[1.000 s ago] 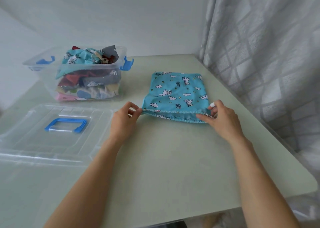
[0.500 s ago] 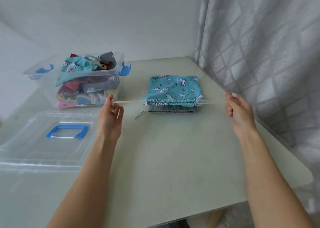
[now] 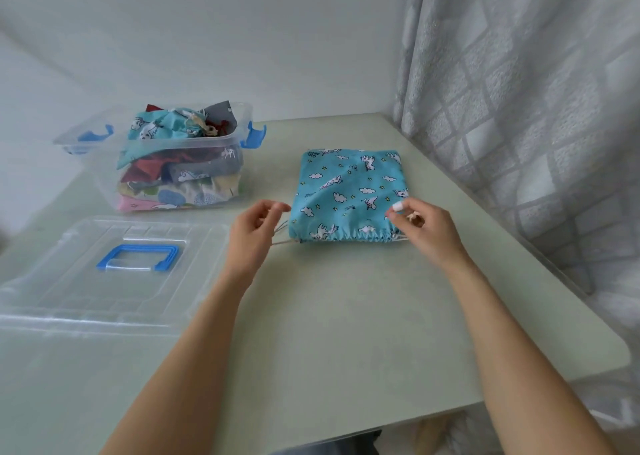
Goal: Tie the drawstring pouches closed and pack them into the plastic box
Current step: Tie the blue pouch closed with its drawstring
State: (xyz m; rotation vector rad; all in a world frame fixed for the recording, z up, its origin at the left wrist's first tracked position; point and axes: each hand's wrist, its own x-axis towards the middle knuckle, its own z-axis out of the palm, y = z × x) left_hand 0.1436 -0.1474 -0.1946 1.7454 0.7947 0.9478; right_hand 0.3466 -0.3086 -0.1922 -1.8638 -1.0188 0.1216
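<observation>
A blue unicorn-print drawstring pouch (image 3: 346,191) lies flat on the pale table (image 3: 346,316), its near edge gathered into pleats. My left hand (image 3: 254,236) is at the pouch's left corner, fingers curled, with the slack beige drawstring (image 3: 281,234) running into it. At the right corner, my right hand (image 3: 424,227) pinches the other cord end between its fingertips. The clear plastic box (image 3: 242,163) with blue latches stands at the back left, piled with several folded fabric pouches.
The box's clear lid (image 3: 69,281) with a blue handle lies flat on the table to the left of my left arm. A grey patterned curtain (image 3: 519,91) hangs along the table's right side. The table's front edge runs close to my elbows.
Both hands pulled the cords outward, gathering the pouch mouth, then came back in to the pouch's corners. The cords now hang slack.
</observation>
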